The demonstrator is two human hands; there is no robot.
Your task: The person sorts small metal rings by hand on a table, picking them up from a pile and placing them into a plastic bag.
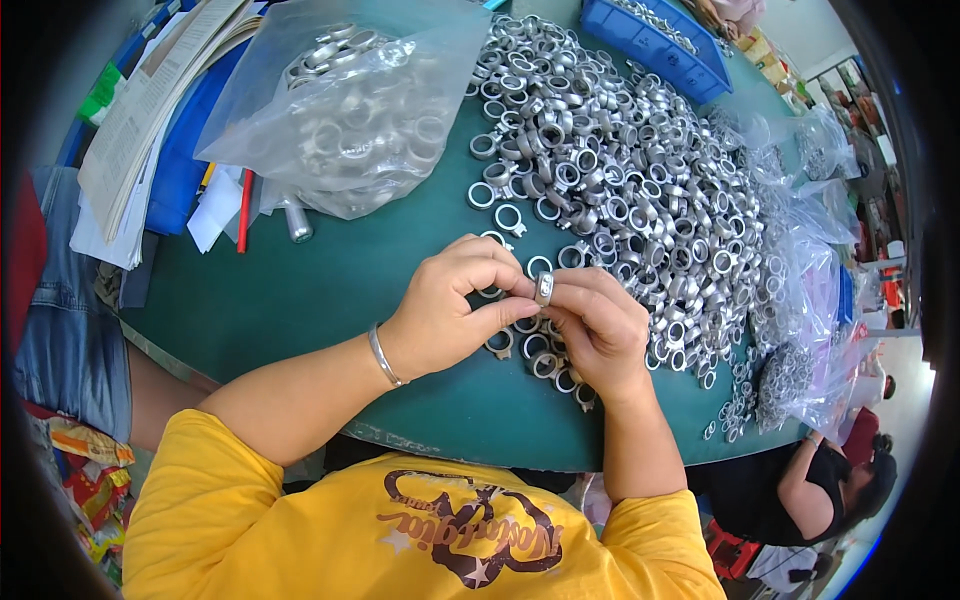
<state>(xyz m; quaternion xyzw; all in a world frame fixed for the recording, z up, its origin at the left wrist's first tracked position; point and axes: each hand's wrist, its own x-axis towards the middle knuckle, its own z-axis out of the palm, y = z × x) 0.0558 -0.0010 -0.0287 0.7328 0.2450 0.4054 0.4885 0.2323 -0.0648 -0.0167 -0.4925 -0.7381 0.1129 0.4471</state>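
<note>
In front of me, my left hand [455, 300] and my right hand [603, 328] meet over the table. Between their fingertips is a small silvery metal ring [543, 288] with a raised lug, turned edge-on. My right thumb and fingers pinch it from the right; my left thumb and forefinger close on its left side. Loose rings lie beneath and just beyond my hands. They run into a large heap of similar metal rings [620, 170] that spreads to the right and far side.
A clear plastic bag of rings [350, 120] stands at the far left, beside papers [150, 110] and a red pen [244, 210]. A blue bin [660, 45] sits beyond the heap. Plastic bags [815, 260] line the right of the green table [290, 290]. Other people are at both sides.
</note>
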